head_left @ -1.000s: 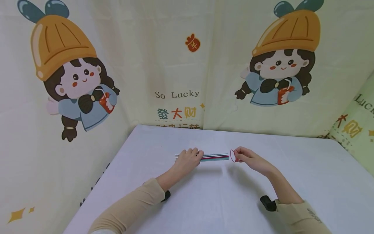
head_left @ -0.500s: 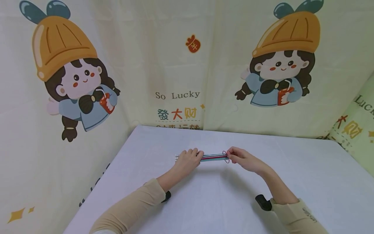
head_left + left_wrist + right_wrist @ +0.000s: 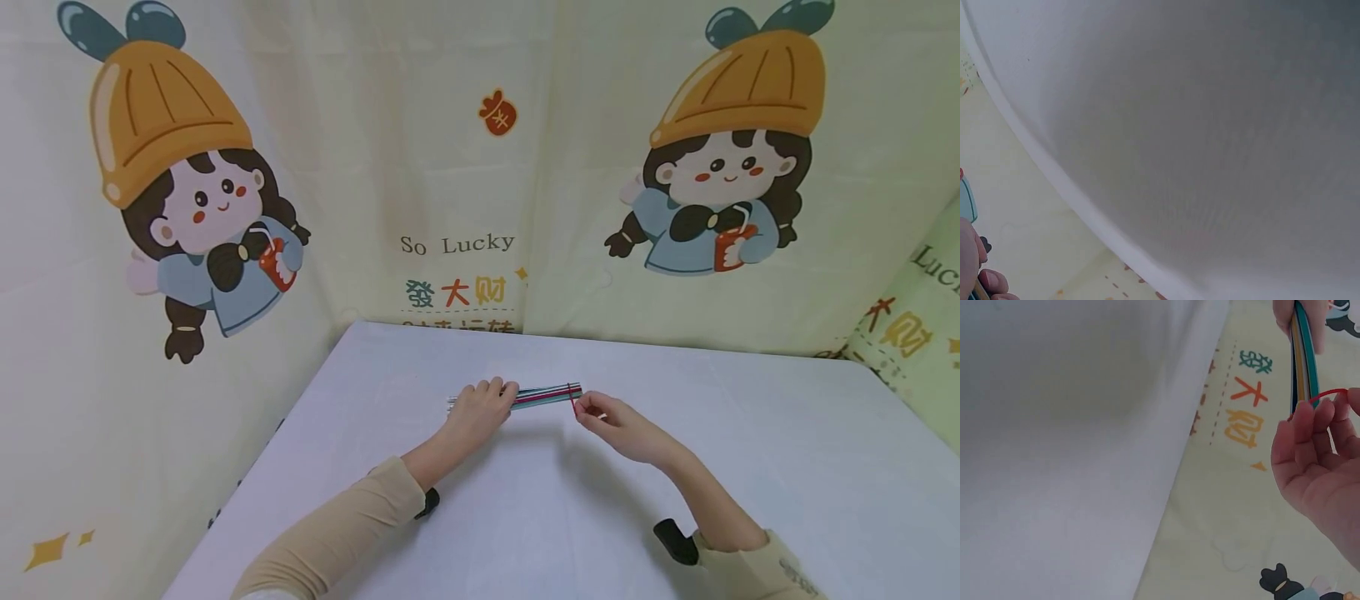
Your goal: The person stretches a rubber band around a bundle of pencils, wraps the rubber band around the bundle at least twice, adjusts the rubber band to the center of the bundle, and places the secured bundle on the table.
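A bundle of thin coloured sticks (image 3: 543, 394) lies level just above the white table (image 3: 525, 517). My left hand (image 3: 501, 393) grips its left half with the fingers curled round it. A red rubber band (image 3: 573, 395) circles the bundle near its right end. My right hand (image 3: 583, 407) pinches that band from just below and to the right. In the right wrist view the bundle (image 3: 1305, 350) runs up out of frame, the red band (image 3: 1327, 395) crosses it, and my right fingers (image 3: 1313, 434) curl beside it. The left wrist view catches only fingertips (image 3: 972, 259) at the bottom left corner.
Cream cartoon-printed cloth walls (image 3: 465, 167) close in the table's far and left sides, and a green printed panel (image 3: 922, 333) stands at the right. The table's left edge (image 3: 255, 475) runs diagonally toward me. Black wrist straps (image 3: 675, 537) sit on both forearms.
My right hand moved left with the red band, which went from an open loop off the bundle's right end to circling the bundle. The left hand held still.
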